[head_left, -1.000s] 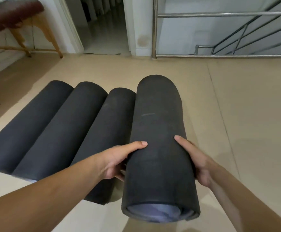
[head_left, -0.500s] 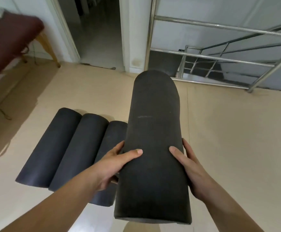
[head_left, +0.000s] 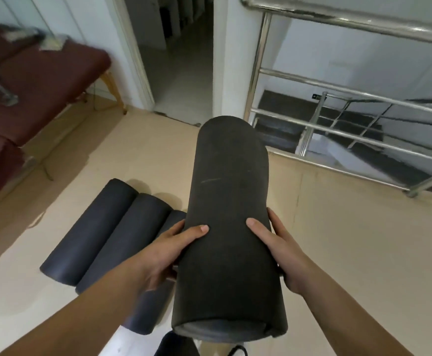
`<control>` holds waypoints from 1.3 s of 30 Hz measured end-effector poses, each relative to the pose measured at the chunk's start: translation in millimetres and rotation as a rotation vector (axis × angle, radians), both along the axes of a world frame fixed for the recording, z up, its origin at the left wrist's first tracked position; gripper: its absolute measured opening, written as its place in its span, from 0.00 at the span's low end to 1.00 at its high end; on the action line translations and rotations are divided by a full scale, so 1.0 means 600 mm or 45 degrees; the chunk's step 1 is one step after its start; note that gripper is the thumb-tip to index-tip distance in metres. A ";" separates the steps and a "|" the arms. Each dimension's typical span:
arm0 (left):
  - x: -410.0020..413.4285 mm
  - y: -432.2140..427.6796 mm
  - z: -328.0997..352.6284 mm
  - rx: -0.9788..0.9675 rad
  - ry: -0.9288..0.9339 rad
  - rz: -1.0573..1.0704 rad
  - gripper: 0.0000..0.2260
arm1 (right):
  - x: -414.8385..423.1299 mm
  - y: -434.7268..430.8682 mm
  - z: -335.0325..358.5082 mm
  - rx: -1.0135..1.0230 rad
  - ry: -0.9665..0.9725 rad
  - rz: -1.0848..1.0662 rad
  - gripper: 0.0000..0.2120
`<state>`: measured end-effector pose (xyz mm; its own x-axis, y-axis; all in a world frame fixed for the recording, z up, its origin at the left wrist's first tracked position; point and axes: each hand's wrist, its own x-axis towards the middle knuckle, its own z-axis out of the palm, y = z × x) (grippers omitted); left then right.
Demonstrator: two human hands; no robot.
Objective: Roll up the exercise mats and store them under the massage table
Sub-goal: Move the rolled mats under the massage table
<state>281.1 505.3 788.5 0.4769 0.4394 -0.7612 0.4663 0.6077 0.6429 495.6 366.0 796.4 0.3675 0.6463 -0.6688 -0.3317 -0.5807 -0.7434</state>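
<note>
One maroon table [head_left: 42,73] stands far left of the hands. Three rolled mats [head_left: 91,227] lie side by side on the floor [head_left: 351,253], just left of the left hand [head_left: 168,250]. This hand grips a fourth mat [head_left: 230,196] on one side and the right hand [head_left: 279,247] grips the other side, thumbs on top. A steel railing [head_left: 351,93] is farther right.
</note>
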 end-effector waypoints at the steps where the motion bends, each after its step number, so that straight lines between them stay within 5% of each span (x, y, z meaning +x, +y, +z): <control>1: 0.009 0.019 0.006 0.001 -0.003 0.046 0.33 | 0.015 0.030 0.004 0.005 0.002 0.037 0.48; 20: 0.167 0.505 0.016 -0.003 -0.027 0.713 0.36 | 0.231 0.703 0.028 -0.036 -0.085 0.586 0.44; 31: 0.308 0.752 -0.032 -0.047 0.038 1.060 0.25 | 0.358 1.085 -0.018 -0.015 -0.109 1.037 0.42; 39: 0.274 0.907 -0.070 -0.119 0.032 1.261 0.17 | 0.296 1.318 -0.082 -0.149 -0.190 1.391 0.43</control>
